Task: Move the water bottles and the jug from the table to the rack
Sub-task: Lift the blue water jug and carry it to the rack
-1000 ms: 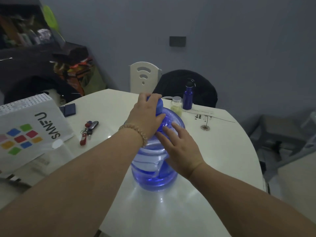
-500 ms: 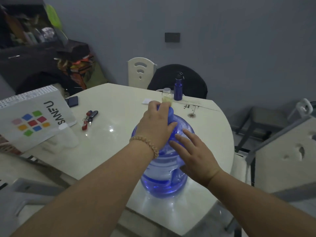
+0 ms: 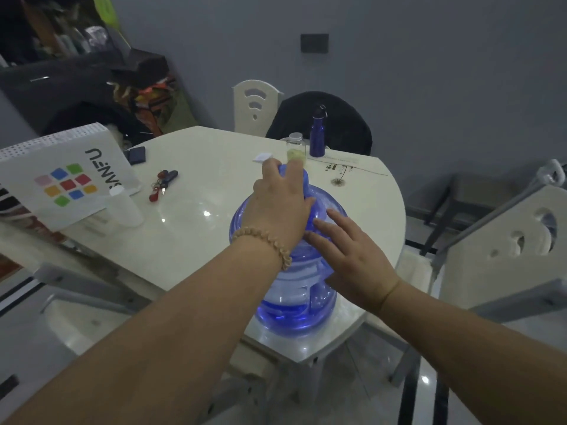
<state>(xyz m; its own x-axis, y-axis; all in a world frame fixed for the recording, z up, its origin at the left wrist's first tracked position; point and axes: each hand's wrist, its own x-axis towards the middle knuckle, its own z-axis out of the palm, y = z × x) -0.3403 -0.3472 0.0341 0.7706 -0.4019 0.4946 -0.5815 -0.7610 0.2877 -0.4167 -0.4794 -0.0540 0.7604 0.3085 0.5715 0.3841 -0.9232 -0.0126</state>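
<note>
A big translucent blue jug (image 3: 294, 302) stands near the front edge of the white table (image 3: 196, 234). My left hand (image 3: 279, 207), with a bead bracelet on the wrist, grips the jug's blue cap and neck from above. My right hand (image 3: 349, 256) lies flat on the jug's shoulder with straight fingers. At the table's far side stand a dark blue metal bottle (image 3: 317, 134) and a small clear bottle (image 3: 296, 148) with yellowish content.
A white box with coloured squares (image 3: 64, 176) and a white cup (image 3: 125, 205) sit at the left. Keys (image 3: 161, 184) and a dark wallet (image 3: 136, 154) lie mid-table. White chairs stand behind (image 3: 253, 105) and at the right (image 3: 503, 253). A cluttered dark shelf (image 3: 61, 56) fills the back left.
The jug has slid toward the table's near edge with both hands on it, and my view has pulled back, showing the floor and the right chair.
</note>
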